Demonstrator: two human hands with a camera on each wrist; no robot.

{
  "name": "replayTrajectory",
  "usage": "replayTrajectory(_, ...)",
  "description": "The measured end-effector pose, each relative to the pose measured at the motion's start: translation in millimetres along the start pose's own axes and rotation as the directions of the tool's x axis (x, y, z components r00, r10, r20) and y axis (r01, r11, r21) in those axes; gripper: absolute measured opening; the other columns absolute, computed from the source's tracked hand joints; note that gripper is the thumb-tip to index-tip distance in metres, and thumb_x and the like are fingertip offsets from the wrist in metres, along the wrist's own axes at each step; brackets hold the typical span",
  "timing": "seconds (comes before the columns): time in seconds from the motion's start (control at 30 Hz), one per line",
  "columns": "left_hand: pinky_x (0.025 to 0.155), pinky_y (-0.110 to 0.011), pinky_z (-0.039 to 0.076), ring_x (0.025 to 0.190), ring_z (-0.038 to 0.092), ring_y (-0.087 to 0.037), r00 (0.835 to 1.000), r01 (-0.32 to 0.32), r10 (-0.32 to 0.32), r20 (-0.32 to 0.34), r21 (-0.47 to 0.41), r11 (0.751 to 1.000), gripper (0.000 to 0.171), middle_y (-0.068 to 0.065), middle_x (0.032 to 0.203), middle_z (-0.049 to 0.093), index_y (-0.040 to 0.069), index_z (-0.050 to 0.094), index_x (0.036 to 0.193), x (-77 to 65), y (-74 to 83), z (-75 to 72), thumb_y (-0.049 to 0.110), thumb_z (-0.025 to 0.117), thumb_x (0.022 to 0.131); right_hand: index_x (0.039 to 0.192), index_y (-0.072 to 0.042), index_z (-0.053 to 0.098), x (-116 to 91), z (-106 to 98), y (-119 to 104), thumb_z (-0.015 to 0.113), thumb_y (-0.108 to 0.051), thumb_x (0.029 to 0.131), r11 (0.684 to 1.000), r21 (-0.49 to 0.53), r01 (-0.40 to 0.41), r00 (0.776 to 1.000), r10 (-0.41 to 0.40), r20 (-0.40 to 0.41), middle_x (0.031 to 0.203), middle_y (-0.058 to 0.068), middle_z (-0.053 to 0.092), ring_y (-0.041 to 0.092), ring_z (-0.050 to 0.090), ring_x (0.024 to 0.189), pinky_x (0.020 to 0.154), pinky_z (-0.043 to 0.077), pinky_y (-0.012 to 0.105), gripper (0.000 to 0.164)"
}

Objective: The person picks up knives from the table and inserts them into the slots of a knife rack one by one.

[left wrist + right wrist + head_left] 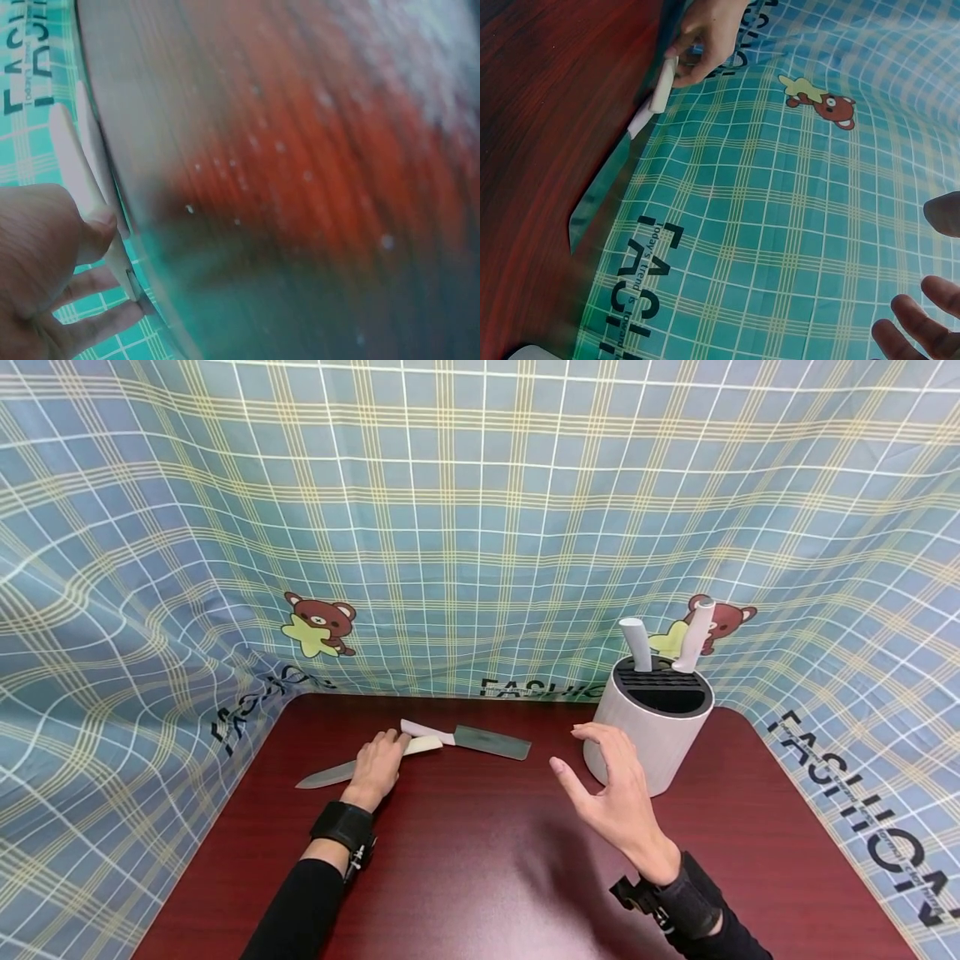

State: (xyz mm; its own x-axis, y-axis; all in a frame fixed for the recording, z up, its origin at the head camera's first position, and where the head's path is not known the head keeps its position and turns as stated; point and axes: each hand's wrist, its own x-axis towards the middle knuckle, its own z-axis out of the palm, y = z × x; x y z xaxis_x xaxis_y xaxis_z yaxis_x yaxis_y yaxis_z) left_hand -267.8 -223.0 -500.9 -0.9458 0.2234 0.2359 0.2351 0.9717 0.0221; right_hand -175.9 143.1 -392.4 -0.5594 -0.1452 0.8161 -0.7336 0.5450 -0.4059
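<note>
My left hand [377,764] pinches a kitchen knife [327,775] by its cream handle [79,161] at the left of the table, thumb on one side and fingers on the other. The blade points left; the handle's end sticks out to the right. Right behind that handle lies a cleaver [492,742] with a pale handle and a broad grey blade, partly overlapped in the head view. My right hand [618,789] hovers with spread fingers, holding nothing, in front of a white knife block [637,747].
Two white-handled knives, one with a greyish handle [637,645] and one with a pinkish handle [695,637], stand in the block's black slotted top. A plaid curtain [465,543] encloses the back and sides of the dark red table [465,860].
</note>
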Motion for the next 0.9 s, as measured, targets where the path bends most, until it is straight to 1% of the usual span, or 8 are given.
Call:
replayTrajectory(0.13, 0.074, -0.050, 0.057, 0.102, 0.061, -0.035, 1.000, -0.004, 0.004, -0.022, 0.002, 1.000, 0.051, -0.018, 0.114, 0.064, 0.006, 0.062, 0.124, -1.9, 0.0, -1.8, -0.003, 0.080, 0.078, 0.124, -0.008, 0.065, -0.4, -0.7, -0.8, 0.084, -0.012, 0.076, 1.000, -0.007, -0.004, 1.000, 0.004, 0.003, 0.121, 0.008, 0.067, 0.026, 0.058, 0.114, 0.101, 0.039, 0.031, 0.051)
replayTrajectory(0.33, 0.077, -0.052, 0.057, 0.105, 0.061, -0.035, 0.999, 0.007, -0.007, -0.048, 0.000, 1.000, 0.054, -0.019, 0.117, 0.063, 0.006, 0.060, 0.127, -4.0, -1.5, -5.9, -0.002, 0.080, 0.078, 0.124, -0.008, 0.064, -1.1, -1.8, -0.7, 0.083, -0.014, 0.079, 0.999, -0.024, -0.028, 0.999, 0.028, 0.027, 0.122, 0.009, 0.066, 0.025, 0.057, 0.115, 0.102, 0.039, 0.031, 0.050)
replayTrajectory(0.63, 0.083, -0.053, 0.057, 0.112, 0.060, -0.035, 0.998, 0.011, -0.011, -0.066, 0.005, 1.000, 0.059, -0.018, 0.124, 0.063, 0.007, 0.059, 0.132, -8.4, -3.0, -4.7, -0.003, 0.080, 0.078, 0.124, -0.008, 0.065, -1.8, -1.8, -1.6, 0.082, -0.016, 0.080, 0.999, -0.027, -0.037, 0.999, 0.038, 0.027, 0.121, 0.009, 0.066, 0.025, 0.057, 0.114, 0.102, 0.039, 0.031, 0.048)
replayTrajectory(0.9, 0.081, -0.051, 0.056, 0.110, 0.060, -0.034, 0.991, 0.013, -0.009, -0.130, 0.029, 0.999, 0.061, -0.017, 0.121, 0.063, 0.006, 0.059, 0.131, -11.1, -0.6, -12.4, -0.003, 0.082, 0.075, 0.123, -0.007, 0.065, -1.7, -1.5, -2.1, 0.082, -0.015, 0.080, 0.999, -0.023, -0.023, 1.000, 0.023, 0.015, 0.120, 0.008, 0.066, 0.025, 0.058, 0.113, 0.102, 0.039, 0.031, 0.047)
